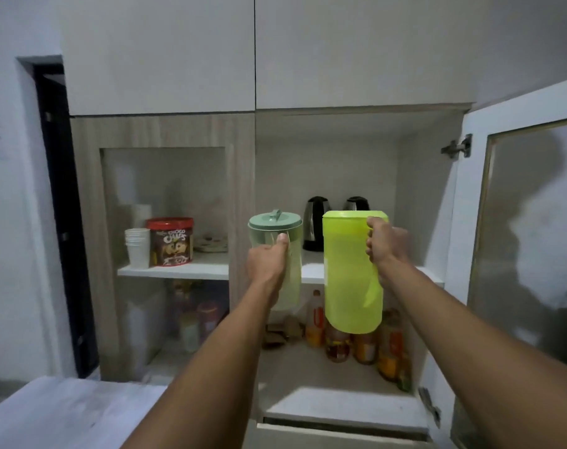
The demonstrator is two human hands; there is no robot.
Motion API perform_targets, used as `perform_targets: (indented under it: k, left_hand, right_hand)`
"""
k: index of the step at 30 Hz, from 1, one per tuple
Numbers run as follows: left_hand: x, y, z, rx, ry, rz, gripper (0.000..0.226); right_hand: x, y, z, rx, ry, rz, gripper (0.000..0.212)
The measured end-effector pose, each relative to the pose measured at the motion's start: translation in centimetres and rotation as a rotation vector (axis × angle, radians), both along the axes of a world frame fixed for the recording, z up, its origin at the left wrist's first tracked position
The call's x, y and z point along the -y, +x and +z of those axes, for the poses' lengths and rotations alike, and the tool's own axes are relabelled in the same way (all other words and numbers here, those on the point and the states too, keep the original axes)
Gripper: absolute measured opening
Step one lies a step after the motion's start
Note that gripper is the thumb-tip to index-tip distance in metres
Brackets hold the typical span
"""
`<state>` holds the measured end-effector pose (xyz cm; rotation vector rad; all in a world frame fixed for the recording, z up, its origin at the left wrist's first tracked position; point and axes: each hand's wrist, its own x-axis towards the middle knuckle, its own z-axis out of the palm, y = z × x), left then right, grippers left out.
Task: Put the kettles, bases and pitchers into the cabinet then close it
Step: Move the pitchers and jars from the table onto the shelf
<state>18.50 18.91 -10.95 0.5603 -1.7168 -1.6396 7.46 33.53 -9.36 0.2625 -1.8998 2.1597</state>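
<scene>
Now left hand (267, 259) grips clear pitcher (277, 251), right hand (387, 243) grips lime pitcher (351, 273); both upright, empty, before open cabinet (418, 196); two kettles (316, 223) on far shelf (311, 270).

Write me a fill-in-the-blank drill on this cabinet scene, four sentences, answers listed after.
1. The left hand holds the pitcher with the pale green ____.
2. The right hand holds the ____ green pitcher.
3. Two dark kettles stand on the ____ shelf behind the pitchers.
4. The cabinet's right door is ____.

Missing words: lid; bright; upper; open
</scene>
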Motion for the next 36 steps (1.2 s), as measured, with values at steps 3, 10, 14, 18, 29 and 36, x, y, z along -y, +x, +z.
perform_targets:
  k: [3, 10, 14, 18, 29, 36]
  left_hand:
    - [1.0, -6.8, 1.2, -0.01, -0.023, 0.054, 0.037]
    - [6.1, -20.2, 2.2, 0.03, -0.055, 0.169, 0.046]
    - [10.2, -26.2, 1.3, 0.089, -0.02, 0.201, 0.054]
    - [14.6, -31.7, 0.7, 0.187, -0.014, 0.229, 0.063]
    - [23.7, -43.5, -2.8, 0.372, -0.076, 0.336, 0.061]
    - [27.7, -49.7, -2.6, 0.307, -0.135, 0.481, 0.049]
  right_hand:
    - [1.4, -6.8, 1.3, -0.011, -0.004, 0.003, 0.03]
    - [7.7, -19.0, 1.5, -0.03, -0.013, 0.059, 0.03]
    - [12.3, -24.2, -0.4, -0.037, -0.023, 0.066, 0.029]
    - [16.8, -28.5, -0.8, -0.021, -0.016, 0.065, 0.034]
    - [27.3, -39.8, -1.2, 0.041, -0.039, 0.296, 0.033]
    - [32.3, -48.2, -1.2, 0.01, 0.01, 0.393, 0.046]
